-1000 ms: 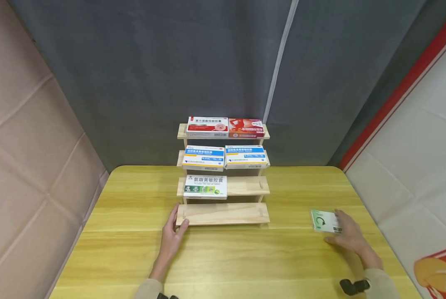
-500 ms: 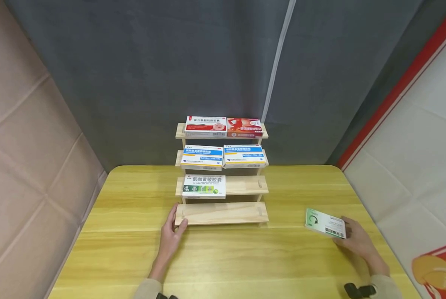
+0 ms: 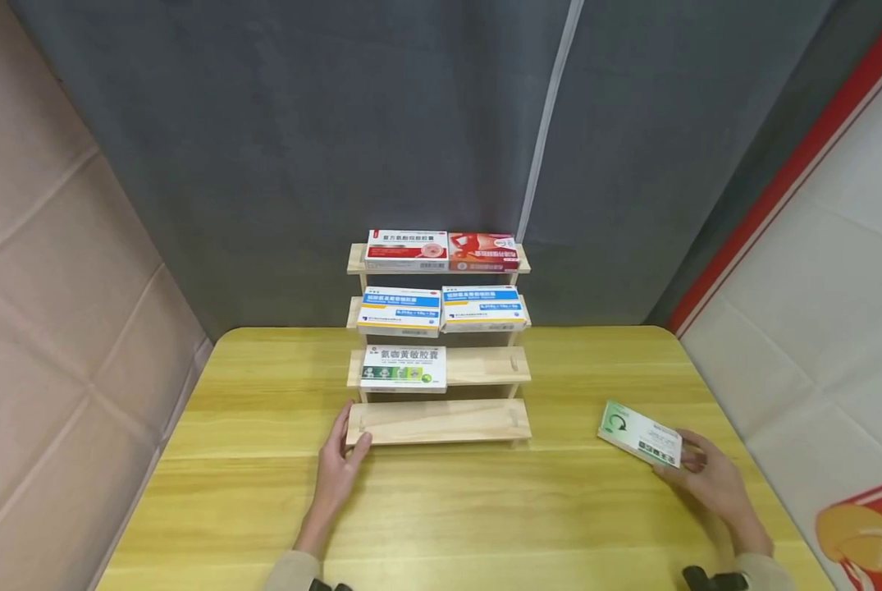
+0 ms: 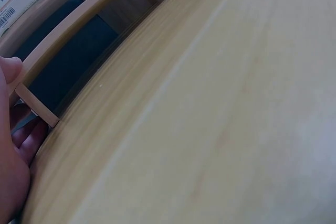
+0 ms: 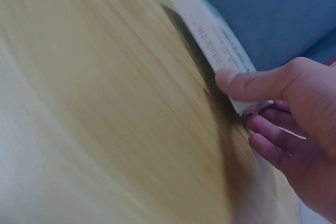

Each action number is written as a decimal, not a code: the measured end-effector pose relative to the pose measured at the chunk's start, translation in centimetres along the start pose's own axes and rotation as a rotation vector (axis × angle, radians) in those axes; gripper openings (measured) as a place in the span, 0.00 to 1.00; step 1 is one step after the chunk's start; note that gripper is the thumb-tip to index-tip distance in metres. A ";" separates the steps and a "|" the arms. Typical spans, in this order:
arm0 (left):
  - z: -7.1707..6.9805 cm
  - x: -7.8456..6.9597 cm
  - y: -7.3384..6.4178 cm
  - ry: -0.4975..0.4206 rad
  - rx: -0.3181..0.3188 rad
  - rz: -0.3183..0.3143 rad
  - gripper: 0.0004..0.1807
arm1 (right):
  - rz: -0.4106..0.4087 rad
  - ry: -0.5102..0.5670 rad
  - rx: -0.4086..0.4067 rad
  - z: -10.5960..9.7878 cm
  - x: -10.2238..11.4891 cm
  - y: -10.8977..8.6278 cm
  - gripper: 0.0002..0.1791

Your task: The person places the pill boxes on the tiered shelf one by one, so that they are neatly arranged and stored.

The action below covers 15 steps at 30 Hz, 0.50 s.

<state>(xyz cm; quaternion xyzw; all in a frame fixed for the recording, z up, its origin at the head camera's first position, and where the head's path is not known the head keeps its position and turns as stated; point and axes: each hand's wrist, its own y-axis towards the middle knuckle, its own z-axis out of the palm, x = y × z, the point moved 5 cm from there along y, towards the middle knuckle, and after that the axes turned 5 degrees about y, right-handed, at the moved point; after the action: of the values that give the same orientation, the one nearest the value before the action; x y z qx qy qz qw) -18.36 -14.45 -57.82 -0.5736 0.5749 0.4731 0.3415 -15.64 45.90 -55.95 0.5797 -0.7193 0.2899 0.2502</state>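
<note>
In the head view, a four-step wooden display rack (image 3: 441, 423) stands on the table. My left hand (image 3: 337, 472) grips the left end of its lowest step, thumb on top; in the left wrist view the fingers curl around the rack's end by the leg (image 4: 38, 106). Out to the right, my right hand (image 3: 714, 488) pinches the near right end of a white and green medicine box (image 3: 642, 435). In the right wrist view, this box (image 5: 210, 38) slants over the tabletop with its shadow beside it, the thumb pressing its side.
Two red and white medicine boxes (image 3: 407, 250) lie on the top step. Below them are two blue and white boxes (image 3: 399, 312). A white and green box (image 3: 404, 368) occupies the left of the third step. A dark grey curtain (image 3: 300, 164) hangs behind the table (image 3: 263, 386).
My right hand has taken hold of the box's right end and shifted slightly right; the box has turned and its left end has lifted. The left hand stays on the rack.
</note>
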 end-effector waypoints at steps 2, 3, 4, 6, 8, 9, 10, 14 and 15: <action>0.0 0.0 0.0 0.001 0.000 -0.003 0.37 | 0.017 0.022 -0.007 0.1 0.2 -0.1 0.51; 0.0 0.0 0.0 0.000 -0.001 -0.003 0.37 | 0.023 0.033 -0.008 0.1 0.3 -0.2 0.51; 0.0 0.0 0.0 0.000 -0.001 -0.004 0.37 | 0.026 0.041 -0.005 0.2 0.5 -0.2 0.51; 0.0 0.0 -0.1 -0.003 0.000 -0.006 0.37 | 0.029 0.059 -0.006 0.3 0.9 -0.2 0.51; 0.0 0.0 -0.1 -0.006 -0.002 -0.007 0.37 | 0.017 0.077 -0.004 0.5 1.4 -0.1 0.50; 0.0 -0.1 -0.1 -0.006 -0.002 -0.006 0.37 | 0.008 0.085 -0.003 0.5 1.7 -0.1 0.50; 0.0 -0.1 -0.1 -0.007 -0.001 -0.007 0.37 | 0.001 0.093 -0.008 0.6 2.0 0.0 0.50; 0.0 -0.1 0.0 -0.006 0.004 -0.010 0.36 | -0.042 0.123 -0.025 0.8 3.2 0.1 0.47; 0.0 -0.1 0.0 -0.006 0.005 -0.009 0.36 | -0.053 0.134 -0.032 0.8 3.6 0.1 0.46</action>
<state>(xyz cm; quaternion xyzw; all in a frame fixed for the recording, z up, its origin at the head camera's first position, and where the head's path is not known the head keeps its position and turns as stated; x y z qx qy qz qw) -18.31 -14.42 -57.73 -0.5739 0.5726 0.4716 0.3468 -16.48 42.88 -54.08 0.5735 -0.6900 0.3097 0.3146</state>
